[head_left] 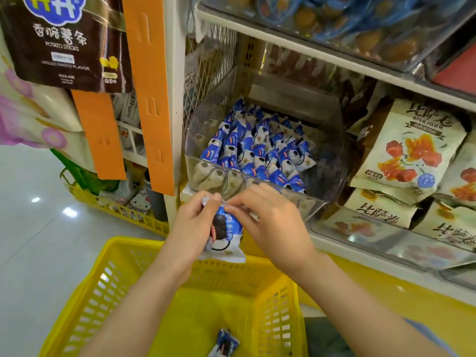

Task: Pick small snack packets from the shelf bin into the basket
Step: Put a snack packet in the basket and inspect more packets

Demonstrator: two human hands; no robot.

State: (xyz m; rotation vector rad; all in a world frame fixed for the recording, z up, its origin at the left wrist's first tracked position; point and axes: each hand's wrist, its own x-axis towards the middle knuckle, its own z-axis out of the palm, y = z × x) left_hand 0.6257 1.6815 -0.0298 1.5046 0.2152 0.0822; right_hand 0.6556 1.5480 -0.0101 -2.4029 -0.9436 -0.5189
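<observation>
A clear plastic shelf bin (pixel 304 199) holds several small blue-and-white snack packets (pixel 257 148). Just in front of the bin and above the yellow basket (pixel 116 266), my left hand (pixel 190 228) grips one blue-and-white packet (pixel 226 235) by its left side and top. My right hand (pixel 273 222) pinches the same packet's top edge from the right. Another packet of the same kind (pixel 225 343) lies on the basket's floor near the front.
Beige snack bags (pixel 404 153) fill the bin to the right. A brown potato-stick bag (pixel 64 42) and orange hanging strips (pixel 146 91) hang at the left. A second yellow basket (pixel 144 217) stands on the glossy floor by the shelf's end. An upper shelf bin (pixel 360 27) overhangs.
</observation>
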